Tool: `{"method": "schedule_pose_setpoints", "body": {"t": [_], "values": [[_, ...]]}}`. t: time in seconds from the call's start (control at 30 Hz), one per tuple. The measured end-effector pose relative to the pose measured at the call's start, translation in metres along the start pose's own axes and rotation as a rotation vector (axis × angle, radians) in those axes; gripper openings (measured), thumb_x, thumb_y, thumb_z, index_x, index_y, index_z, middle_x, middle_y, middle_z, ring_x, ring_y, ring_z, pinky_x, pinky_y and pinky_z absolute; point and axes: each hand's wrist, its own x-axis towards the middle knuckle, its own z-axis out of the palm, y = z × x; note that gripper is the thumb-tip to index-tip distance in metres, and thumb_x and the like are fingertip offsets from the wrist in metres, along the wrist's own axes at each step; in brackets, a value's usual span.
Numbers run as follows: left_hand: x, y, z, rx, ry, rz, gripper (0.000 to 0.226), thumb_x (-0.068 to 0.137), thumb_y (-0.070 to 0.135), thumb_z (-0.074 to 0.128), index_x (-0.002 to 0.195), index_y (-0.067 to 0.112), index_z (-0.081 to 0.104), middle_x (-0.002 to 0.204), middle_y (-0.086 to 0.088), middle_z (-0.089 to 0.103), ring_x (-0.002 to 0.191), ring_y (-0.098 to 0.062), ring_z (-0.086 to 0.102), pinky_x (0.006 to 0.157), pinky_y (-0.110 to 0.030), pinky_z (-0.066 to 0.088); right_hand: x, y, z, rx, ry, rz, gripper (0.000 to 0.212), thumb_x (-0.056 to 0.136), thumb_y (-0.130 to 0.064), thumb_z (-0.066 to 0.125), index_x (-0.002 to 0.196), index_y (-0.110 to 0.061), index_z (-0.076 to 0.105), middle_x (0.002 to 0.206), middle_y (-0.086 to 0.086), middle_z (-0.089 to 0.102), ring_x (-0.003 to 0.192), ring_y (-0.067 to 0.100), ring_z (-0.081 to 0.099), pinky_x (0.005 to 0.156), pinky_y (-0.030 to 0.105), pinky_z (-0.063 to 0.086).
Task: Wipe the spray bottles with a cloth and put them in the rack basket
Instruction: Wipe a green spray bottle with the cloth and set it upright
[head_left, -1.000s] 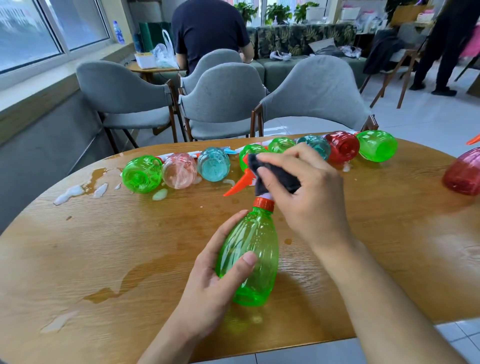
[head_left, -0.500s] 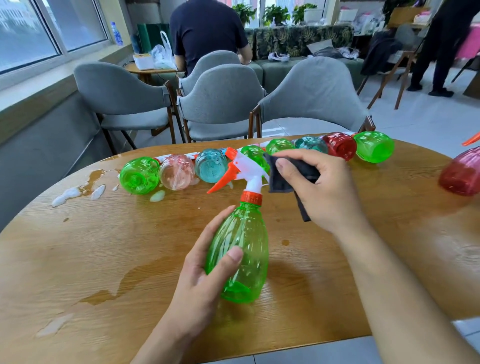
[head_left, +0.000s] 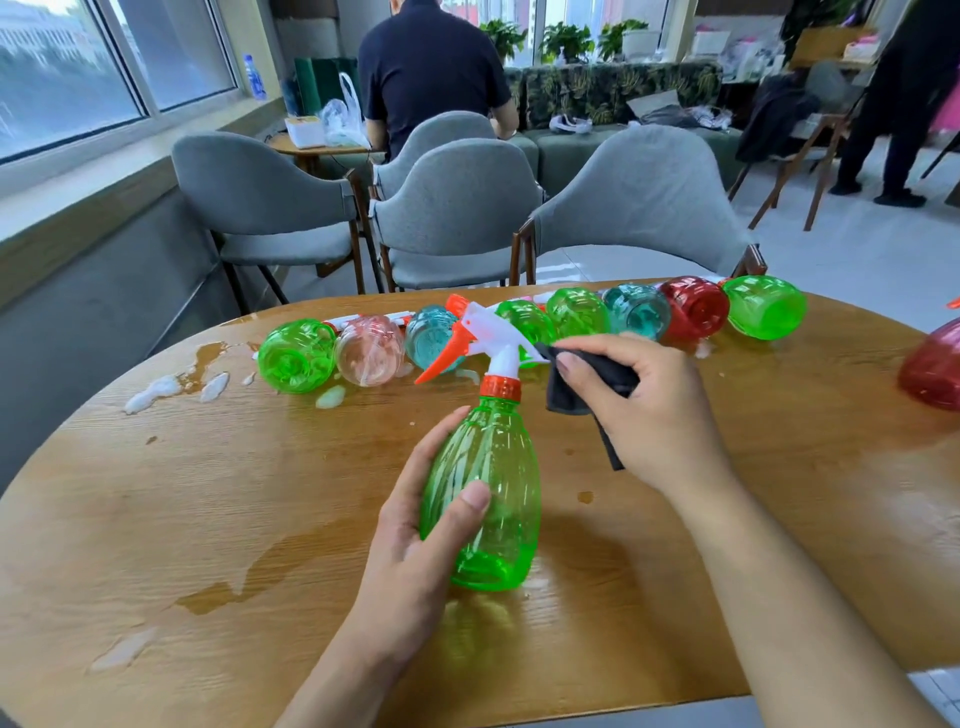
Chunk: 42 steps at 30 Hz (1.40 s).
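My left hand (head_left: 415, 540) grips a green spray bottle (head_left: 493, 483) by its body, tilted above the wooden table (head_left: 208, 519). Its white spray head with an orange trigger (head_left: 470, 338) points left. My right hand (head_left: 654, 410) holds a dark cloth (head_left: 582, 384) just right of the spray head, the cloth's corner touching the head's back end. A row of several bottles lies on its side along the far edge: green (head_left: 296, 356), pink (head_left: 370, 351), teal (head_left: 431, 338), red (head_left: 693, 306) and green (head_left: 766, 306). No rack basket is in view.
White foam and wet puddles (head_left: 171, 387) mark the table's left side. Another red bottle (head_left: 935, 369) lies at the right edge. Grey chairs (head_left: 457, 218) stand behind the table. One person sits at a far table and another stands at the back right.
My right hand pulled the cloth off the spray head to its right, uncovering the white head and orange trigger. The bottle shifted slightly left in my left hand.
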Motion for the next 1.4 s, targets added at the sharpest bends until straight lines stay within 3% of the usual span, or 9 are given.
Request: {"method": "schedule_pose_setpoints", "body": {"t": [0.2,0.33,0.57,0.7,0.8,0.97,1.07,1.3,1.4], "values": [[0.014,-0.006,-0.003,-0.005,0.226,-0.036,0.055,0.082,0.060,0.072,0.134,0.065,0.056,0.132,0.028,0.069,0.126,0.000,0.065,0.106,-0.037,0.058,-0.029,-0.035,0.026,1.020,-0.120,0.463,0.019,0.085,-0.027,0.066,0.090,-0.021,0.083,0.086,-0.002,0.075,0.068,0.006,0.067,0.053,0.017,0.050],[0.017,-0.004,-0.003,-0.097,0.169,-0.063,0.057,0.091,0.062,0.063,0.147,0.059,0.053,0.157,0.015,0.056,0.148,-0.017,0.052,0.120,-0.063,0.039,-0.040,-0.040,0.046,1.003,-0.144,0.463,0.021,0.085,-0.022,0.065,0.088,-0.022,0.086,0.098,0.001,0.079,0.083,0.005,0.073,0.069,0.017,0.056],[0.011,-0.004,-0.011,-0.181,0.114,-0.151,0.072,0.067,0.060,0.092,0.132,0.037,0.070,0.132,-0.007,0.075,0.125,-0.030,0.071,0.108,-0.054,0.053,-0.043,-0.031,0.049,1.089,-0.161,0.585,0.022,0.080,-0.029,0.076,0.097,-0.019,0.086,0.109,0.007,0.078,0.093,0.014,0.074,0.077,0.023,0.060],[0.012,-0.001,-0.009,-0.082,0.207,-0.131,0.058,0.077,0.049,0.088,0.128,0.048,0.061,0.120,0.012,0.078,0.115,-0.013,0.074,0.091,-0.027,0.060,-0.044,-0.032,0.049,1.119,-0.262,0.555,0.059,0.054,-0.049,0.101,0.101,-0.018,0.084,0.110,0.007,0.079,0.096,0.013,0.074,0.082,0.025,0.061],[0.011,0.001,-0.009,-0.131,0.140,-0.149,0.052,0.090,0.043,0.080,0.135,0.053,0.056,0.132,0.013,0.074,0.124,-0.012,0.070,0.102,-0.037,0.057,-0.041,-0.039,0.050,1.113,-0.222,0.566,0.022,0.072,-0.032,0.086,0.090,-0.019,0.086,0.098,0.005,0.079,0.080,0.008,0.074,0.066,0.019,0.058],[0.009,0.003,-0.011,-0.115,0.104,-0.102,0.076,0.073,0.042,0.088,0.142,0.035,0.058,0.130,0.002,0.076,0.119,-0.018,0.073,0.090,-0.026,0.060,-0.040,-0.029,0.047,1.134,-0.137,0.631,0.027,0.080,-0.028,0.070,0.099,-0.015,0.084,0.111,0.012,0.078,0.089,0.015,0.074,0.073,0.025,0.061],[0.010,0.000,-0.008,-0.084,0.168,-0.078,0.066,0.072,0.044,0.089,0.133,0.033,0.066,0.122,0.002,0.079,0.115,-0.019,0.075,0.090,-0.026,0.059,-0.044,-0.037,0.048,1.147,-0.174,0.615,0.025,0.082,-0.021,0.065,0.098,-0.010,0.081,0.093,0.008,0.077,0.070,0.010,0.072,0.054,0.020,0.056],[0.006,0.002,-0.012,-0.064,0.076,-0.068,0.076,0.074,0.045,0.085,0.144,0.045,0.056,0.137,0.006,0.072,0.127,-0.016,0.070,0.101,-0.031,0.058,-0.041,-0.020,0.055,1.127,-0.119,0.642,0.044,0.076,-0.034,0.089,0.114,-0.014,0.081,0.126,0.014,0.074,0.115,0.025,0.068,0.107,0.045,0.049],[0.004,0.002,-0.007,-0.012,0.125,-0.027,0.072,0.073,0.043,0.087,0.139,0.049,0.059,0.134,0.008,0.074,0.122,-0.014,0.071,0.104,-0.030,0.057,-0.044,-0.020,0.056,1.125,-0.117,0.651,0.023,0.082,-0.028,0.076,0.101,-0.019,0.085,0.111,0.006,0.079,0.098,0.013,0.072,0.091,0.031,0.056]]}}
